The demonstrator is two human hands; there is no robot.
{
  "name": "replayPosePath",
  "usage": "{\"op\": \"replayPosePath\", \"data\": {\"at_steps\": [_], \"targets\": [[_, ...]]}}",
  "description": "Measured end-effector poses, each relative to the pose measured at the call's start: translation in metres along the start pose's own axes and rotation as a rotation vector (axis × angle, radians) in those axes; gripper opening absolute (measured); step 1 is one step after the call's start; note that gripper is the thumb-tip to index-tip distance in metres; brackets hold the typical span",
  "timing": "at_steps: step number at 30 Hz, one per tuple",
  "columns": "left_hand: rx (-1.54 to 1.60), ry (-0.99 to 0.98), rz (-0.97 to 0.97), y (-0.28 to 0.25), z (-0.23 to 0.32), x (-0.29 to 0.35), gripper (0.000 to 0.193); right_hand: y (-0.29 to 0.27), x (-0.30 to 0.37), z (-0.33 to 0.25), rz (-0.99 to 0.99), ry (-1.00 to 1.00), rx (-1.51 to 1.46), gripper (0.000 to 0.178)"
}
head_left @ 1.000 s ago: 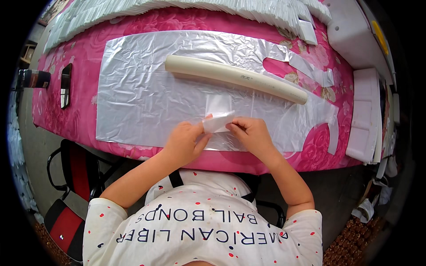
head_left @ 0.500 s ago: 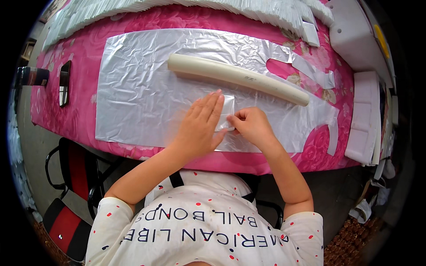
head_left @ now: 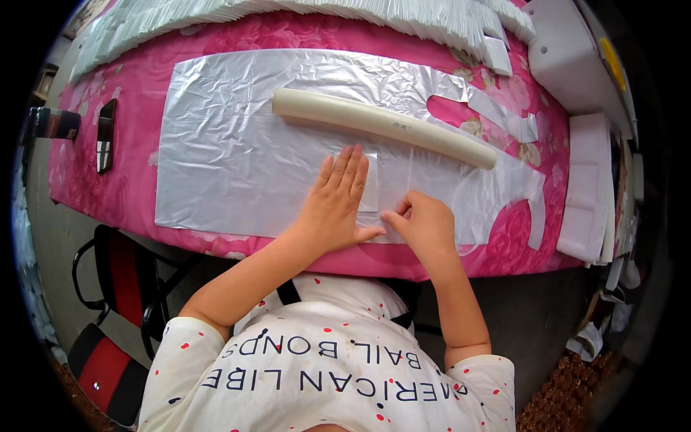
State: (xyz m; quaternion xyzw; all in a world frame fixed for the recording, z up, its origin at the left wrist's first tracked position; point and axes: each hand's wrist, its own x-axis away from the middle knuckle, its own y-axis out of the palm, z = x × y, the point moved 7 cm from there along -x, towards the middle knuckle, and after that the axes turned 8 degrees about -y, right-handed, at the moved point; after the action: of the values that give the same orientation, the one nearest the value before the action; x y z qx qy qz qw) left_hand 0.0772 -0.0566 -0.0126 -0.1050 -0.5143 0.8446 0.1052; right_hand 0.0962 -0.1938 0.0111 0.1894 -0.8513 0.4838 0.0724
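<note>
A thin whitish plastic bag (head_left: 216, 158) with cut-out handles lies spread flat on the table. Upon it sits a small white folded rectangle (head_left: 369, 187), partly covered by my left hand (head_left: 338, 194). That hand presses down flat, fingers stretched and thumb out to the right. My right hand (head_left: 426, 222) is closed in a pinch just right of the rectangle, low over the bag; whatever its fingertips hold is too small to make out. Beyond both hands, a long cream-coloured tube (head_left: 381, 126) rests slantwise across the bag.
A pink flowered cloth (head_left: 237, 34) covers the table. Long rows of folded white pieces (head_left: 403, 21) line its far edge. A phone (head_left: 106, 137) and a dark cylinder (head_left: 57, 124) are at the left. White foam blocks (head_left: 586, 187) stand along the right edge; red-and-black chairs (head_left: 119, 281) are lower left.
My right hand has moved slightly right and down, away from the rectangle. My left hand has shifted a little right and flattened, its thumb spread wider. The tube stays in place on the bag.
</note>
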Motion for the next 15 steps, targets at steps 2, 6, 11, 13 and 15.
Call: {"op": "replayPosePath", "data": {"at_steps": [2, 6, 11, 13, 15], "targets": [[0.006, 0.035, -0.021, -0.002, 0.002, 0.004, 0.113, -0.004, 0.008, 0.008, -0.033, 0.01, -0.083, 0.023], [-0.07, 0.193, -0.258, -0.008, 0.005, 0.048, 0.099, 0.005, 0.019, 0.008, -0.079, -0.041, -0.323, 0.019], [-0.049, 0.239, -0.391, -0.017, -0.027, 0.109, 0.072, 0.036, 0.031, -0.031, -0.29, -0.363, -0.496, 0.032], [0.438, 0.07, -0.37, -0.038, -0.031, 0.111, 0.057, 0.038, 0.031, -0.058, -0.229, -0.548, -0.538, 0.036], [0.748, -0.017, -0.253, -0.054, -0.027, 0.11, 0.049, 0.037, 0.029, -0.081, -0.105, -0.676, -0.644, 0.034]]}}
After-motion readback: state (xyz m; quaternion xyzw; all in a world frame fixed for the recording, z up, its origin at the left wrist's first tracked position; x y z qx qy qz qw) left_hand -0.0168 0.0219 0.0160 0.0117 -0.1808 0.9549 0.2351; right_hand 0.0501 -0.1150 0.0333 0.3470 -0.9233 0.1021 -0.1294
